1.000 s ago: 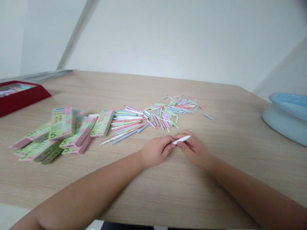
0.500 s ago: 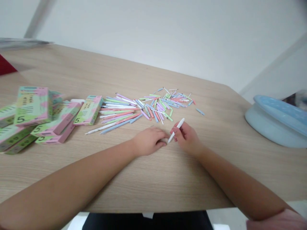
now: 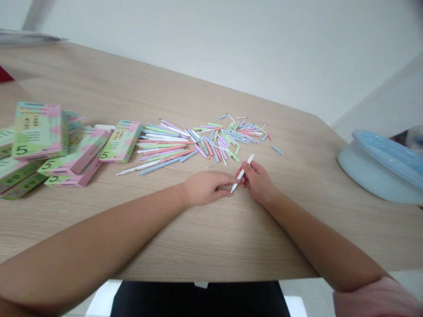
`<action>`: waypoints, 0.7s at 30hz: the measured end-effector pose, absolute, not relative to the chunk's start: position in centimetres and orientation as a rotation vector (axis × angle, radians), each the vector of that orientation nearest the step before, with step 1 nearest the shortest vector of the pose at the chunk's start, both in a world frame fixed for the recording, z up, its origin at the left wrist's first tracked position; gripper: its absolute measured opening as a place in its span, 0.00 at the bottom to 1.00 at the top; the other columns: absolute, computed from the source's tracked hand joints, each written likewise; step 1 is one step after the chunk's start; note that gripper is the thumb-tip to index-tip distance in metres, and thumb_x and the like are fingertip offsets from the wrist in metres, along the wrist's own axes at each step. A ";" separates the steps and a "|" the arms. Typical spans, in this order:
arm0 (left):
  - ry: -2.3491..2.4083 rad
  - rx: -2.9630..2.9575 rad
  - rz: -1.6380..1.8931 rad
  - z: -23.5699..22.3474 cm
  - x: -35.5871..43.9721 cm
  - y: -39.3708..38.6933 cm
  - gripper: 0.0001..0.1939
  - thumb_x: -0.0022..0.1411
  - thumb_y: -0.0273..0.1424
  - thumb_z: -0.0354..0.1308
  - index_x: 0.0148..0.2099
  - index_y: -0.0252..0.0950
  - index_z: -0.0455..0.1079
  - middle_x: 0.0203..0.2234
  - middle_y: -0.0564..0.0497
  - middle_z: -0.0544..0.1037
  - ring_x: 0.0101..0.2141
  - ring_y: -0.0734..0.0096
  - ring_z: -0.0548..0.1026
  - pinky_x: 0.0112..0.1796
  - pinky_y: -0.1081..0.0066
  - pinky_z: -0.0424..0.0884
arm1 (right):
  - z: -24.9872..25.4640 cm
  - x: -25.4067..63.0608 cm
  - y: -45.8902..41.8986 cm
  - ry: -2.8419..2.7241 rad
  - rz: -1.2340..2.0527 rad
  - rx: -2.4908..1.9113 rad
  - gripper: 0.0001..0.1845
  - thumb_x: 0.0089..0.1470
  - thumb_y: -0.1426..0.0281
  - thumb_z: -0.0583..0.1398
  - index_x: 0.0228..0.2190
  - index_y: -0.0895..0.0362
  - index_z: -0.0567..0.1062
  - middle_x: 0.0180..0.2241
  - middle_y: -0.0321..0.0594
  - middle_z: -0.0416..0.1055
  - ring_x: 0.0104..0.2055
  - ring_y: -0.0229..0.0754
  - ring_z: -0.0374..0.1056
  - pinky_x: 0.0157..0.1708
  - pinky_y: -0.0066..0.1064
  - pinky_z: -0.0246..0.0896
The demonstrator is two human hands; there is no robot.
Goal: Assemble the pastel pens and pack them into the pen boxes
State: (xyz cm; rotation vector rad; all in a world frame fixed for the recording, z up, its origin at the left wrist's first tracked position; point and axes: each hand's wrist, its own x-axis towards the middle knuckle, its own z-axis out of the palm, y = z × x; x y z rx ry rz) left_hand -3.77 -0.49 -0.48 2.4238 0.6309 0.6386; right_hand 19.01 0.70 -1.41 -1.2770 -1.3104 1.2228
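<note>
A white pen [image 3: 242, 173] slants between my hands just above the table, its upper end pointing away to the right. My right hand [image 3: 259, 181] is closed around its middle, thumb on top. At the lower end, the thumb and index finger of my left hand [image 3: 208, 188] pinch the pen. Beyond my hands lies a loose pile of short pastel and white pen pieces [image 3: 228, 138]. Left of that pile, several longer pen barrels [image 3: 165, 147] lie side by side in white, blue, green, purple and coral.
Green and pink boxes marked 5 [image 3: 39, 136] are stacked at the left, with one more box [image 3: 120, 141] beside the barrels. A light blue rounded object [image 3: 380, 171] stands at the right edge. A red item [image 3: 5, 75] shows at far left. A wall rises behind the table.
My left fingers have closed in on the lower end of the pen, the index finger now lying across it. The view has tilted slightly, so the table things appear higher.
</note>
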 end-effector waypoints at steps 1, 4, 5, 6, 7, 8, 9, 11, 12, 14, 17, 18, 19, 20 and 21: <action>0.596 2.423 0.640 -0.5 -3.7 -0.5 0.20 0.71 0.32 0.58 0.64 0.43 0.70 0.54 0.47 0.80 0.51 0.63 0.79 0.52 0.67 0.71 | -1.5 18.9 0.7 -1.273 1.243 -1.268 0.27 0.54 0.42 0.64 0.30 0.55 0.73 0.20 0.33 0.69 0.19 0.35 0.62 0.20 0.28 0.61; 0.536 2.442 0.655 -0.3 -3.6 -0.6 0.16 0.74 0.32 0.53 0.60 0.42 0.72 0.56 0.47 0.79 0.55 0.63 0.77 0.55 0.66 0.70 | -1.3 18.4 0.4 -1.170 1.292 -1.270 0.27 0.51 0.43 0.67 0.28 0.54 0.73 0.18 0.31 0.67 0.18 0.35 0.61 0.21 0.29 0.61; 0.524 2.457 0.663 -0.2 -3.6 -0.7 0.16 0.75 0.33 0.51 0.60 0.41 0.72 0.56 0.47 0.79 0.55 0.63 0.77 0.55 0.66 0.70 | -1.2 18.2 0.3 -1.141 1.297 -1.275 0.27 0.50 0.43 0.67 0.28 0.54 0.73 0.18 0.31 0.67 0.18 0.35 0.60 0.20 0.29 0.61; 0.514 2.475 0.669 -0.2 -3.5 -0.8 0.17 0.75 0.33 0.51 0.61 0.41 0.72 0.56 0.46 0.78 0.55 0.63 0.77 0.55 0.66 0.70 | -1.1 18.1 0.2 -1.121 1.300 -1.280 0.27 0.50 0.43 0.68 0.28 0.54 0.72 0.18 0.31 0.67 0.18 0.35 0.59 0.20 0.29 0.60; 0.506 2.496 0.675 -0.1 -3.5 -0.9 0.17 0.75 0.33 0.50 0.61 0.40 0.71 0.56 0.46 0.79 0.55 0.62 0.77 0.55 0.66 0.70 | -1.0 17.9 0.1 -1.112 1.302 -1.281 0.27 0.49 0.44 0.68 0.28 0.54 0.72 0.18 0.31 0.67 0.18 0.34 0.58 0.20 0.28 0.59; 0.502 2.514 0.682 -0.1 -3.4 -1.0 0.17 0.75 0.34 0.50 0.61 0.40 0.71 0.55 0.45 0.79 0.54 0.62 0.77 0.54 0.66 0.71 | -0.9 17.8 0.0 -1.109 1.302 -1.278 0.27 0.49 0.44 0.68 0.28 0.54 0.72 0.18 0.31 0.67 0.18 0.34 0.58 0.19 0.28 0.57; 0.501 2.528 0.689 -0.1 -3.4 -1.1 0.17 0.76 0.34 0.50 0.61 0.40 0.71 0.55 0.45 0.79 0.53 0.62 0.78 0.54 0.66 0.71 | -0.8 17.7 -0.1 -1.109 1.304 -1.273 0.26 0.49 0.44 0.68 0.28 0.54 0.71 0.18 0.31 0.67 0.18 0.34 0.58 0.19 0.28 0.57; 0.496 2.549 0.701 -0.2 -3.2 -1.2 0.16 0.76 0.35 0.49 0.60 0.39 0.71 0.54 0.45 0.79 0.52 0.62 0.78 0.53 0.65 0.71 | -0.7 17.6 -0.2 -1.106 1.307 -1.262 0.26 0.49 0.44 0.68 0.28 0.54 0.71 0.18 0.30 0.66 0.18 0.34 0.57 0.20 0.27 0.57; 0.491 2.556 0.706 -0.2 -3.2 -1.2 0.16 0.76 0.35 0.49 0.59 0.39 0.71 0.54 0.44 0.79 0.52 0.62 0.78 0.53 0.65 0.71 | -0.7 17.6 -0.2 -1.099 1.306 -1.258 0.26 0.50 0.44 0.68 0.28 0.54 0.71 0.18 0.30 0.66 0.18 0.34 0.57 0.20 0.27 0.57; 0.490 2.564 0.713 -0.2 -3.0 -1.3 0.16 0.76 0.35 0.48 0.59 0.39 0.71 0.53 0.44 0.79 0.52 0.61 0.77 0.54 0.64 0.71 | -0.6 17.5 -0.3 -1.081 1.301 -1.256 0.26 0.50 0.44 0.68 0.28 0.54 0.71 0.18 0.29 0.65 0.18 0.34 0.57 0.19 0.27 0.57; 0.518 2.557 0.721 -0.2 -2.9 -1.4 0.17 0.76 0.34 0.47 0.60 0.39 0.70 0.53 0.44 0.79 0.53 0.60 0.77 0.55 0.62 0.70 | -0.5 17.3 -0.3 -1.060 1.303 -1.247 0.26 0.50 0.45 0.68 0.27 0.54 0.71 0.17 0.30 0.64 0.18 0.33 0.57 0.19 0.27 0.56; 0.527 2.553 0.720 -0.2 -2.9 -1.4 0.17 0.76 0.34 0.47 0.61 0.39 0.69 0.54 0.44 0.79 0.54 0.60 0.76 0.55 0.62 0.70 | -0.5 17.3 -0.4 -1.059 1.297 -1.238 0.26 0.51 0.46 0.68 0.26 0.55 0.71 0.17 0.30 0.64 0.18 0.33 0.57 0.19 0.26 0.56; 0.536 2.552 0.714 -0.2 -3.0 -1.5 0.17 0.76 0.33 0.47 0.61 0.39 0.69 0.55 0.44 0.78 0.55 0.60 0.76 0.56 0.62 0.70 | -0.5 17.2 -0.4 -1.059 1.285 -1.220 0.25 0.52 0.46 0.67 0.26 0.55 0.72 0.17 0.30 0.64 0.18 0.33 0.57 0.19 0.26 0.56; 0.544 2.555 0.704 -0.1 -3.0 -1.5 0.17 0.76 0.33 0.47 0.61 0.39 0.69 0.56 0.44 0.78 0.55 0.60 0.76 0.56 0.62 0.70 | -0.6 17.2 -0.5 -1.057 1.267 -1.191 0.25 0.53 0.46 0.67 0.26 0.55 0.72 0.17 0.29 0.64 0.19 0.33 0.57 0.20 0.26 0.56; 0.551 2.564 0.689 0.0 -3.1 -1.6 0.17 0.76 0.32 0.47 0.61 0.38 0.69 0.56 0.44 0.77 0.56 0.60 0.76 0.56 0.63 0.70 | -0.7 17.2 -0.7 -1.053 1.244 -1.155 0.24 0.54 0.47 0.67 0.27 0.54 0.72 0.18 0.29 0.64 0.19 0.33 0.57 0.20 0.26 0.57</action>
